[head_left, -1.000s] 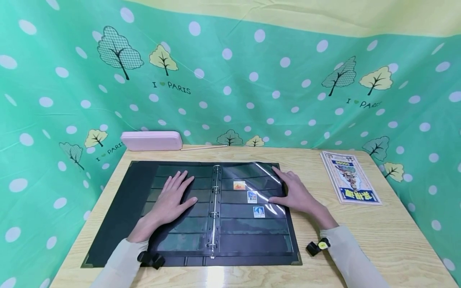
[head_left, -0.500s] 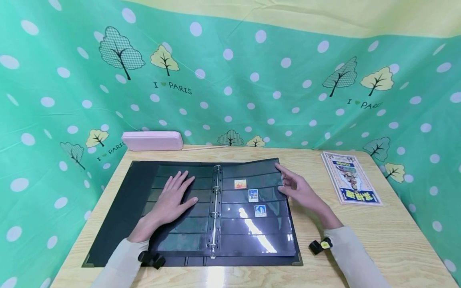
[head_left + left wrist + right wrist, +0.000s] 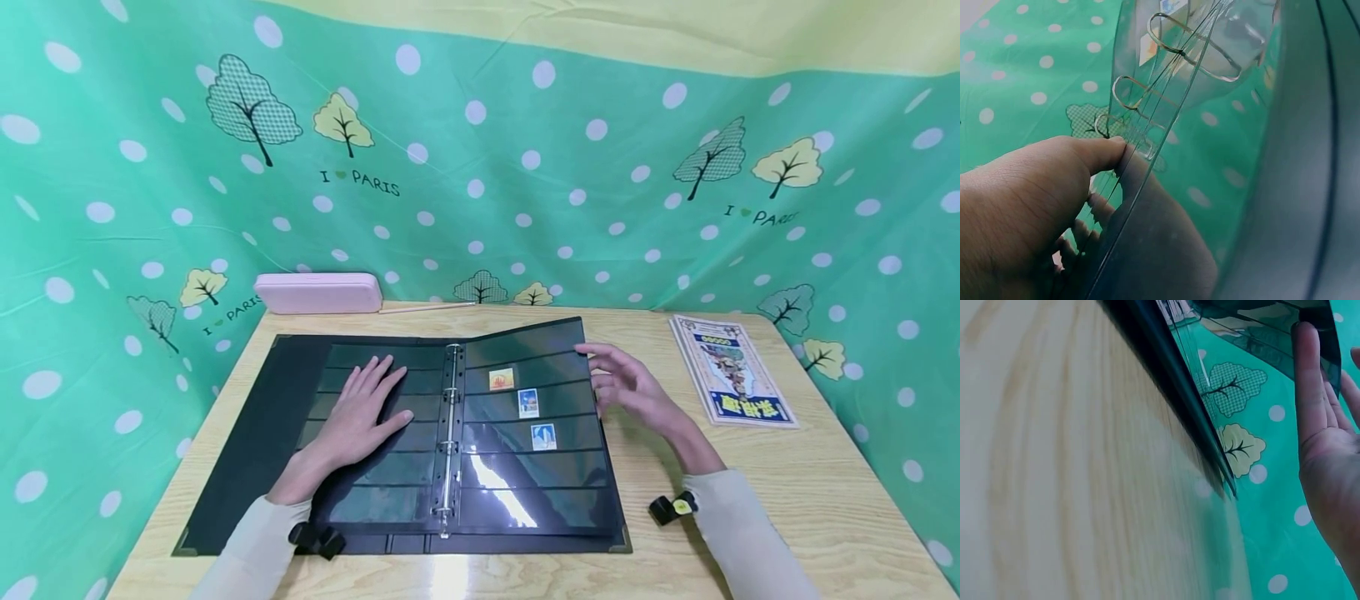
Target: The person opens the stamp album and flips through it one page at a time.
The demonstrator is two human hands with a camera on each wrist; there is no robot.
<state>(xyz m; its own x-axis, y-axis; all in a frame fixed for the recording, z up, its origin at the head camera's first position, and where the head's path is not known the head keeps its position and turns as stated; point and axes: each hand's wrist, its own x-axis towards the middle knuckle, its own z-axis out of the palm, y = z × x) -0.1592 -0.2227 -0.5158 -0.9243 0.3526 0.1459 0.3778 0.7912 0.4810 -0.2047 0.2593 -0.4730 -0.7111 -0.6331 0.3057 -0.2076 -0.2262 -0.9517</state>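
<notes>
A black ring-binder stamp album [image 3: 247,433] lies spread on the table, with metal rings [image 3: 448,425] down its middle. My left hand [image 3: 363,417] rests with spread fingers on the left pocket page [image 3: 390,504]; its thumb [image 3: 1100,153] lies flat on the page in the left wrist view. Three stamps sit in strips of the right page [image 3: 487,467]: an orange stamp [image 3: 501,379], a blue upright stamp [image 3: 528,403] and a blue-and-white stamp [image 3: 543,437]. My right hand [image 3: 633,387] pinches this page's outer edge, and the page's far corner is raised.
A pink case [image 3: 318,293] stands at the back left, with thin tweezers or a stick [image 3: 427,307] beside it. A stack of printed booklets [image 3: 731,371] lies at the right. A green dotted curtain [image 3: 480,167] hangs behind the wooden table [image 3: 825,500].
My right hand has taken hold of the right page's outer edge and lifted its far corner. The stamps shift slightly with the page. My left hand stays in place.
</notes>
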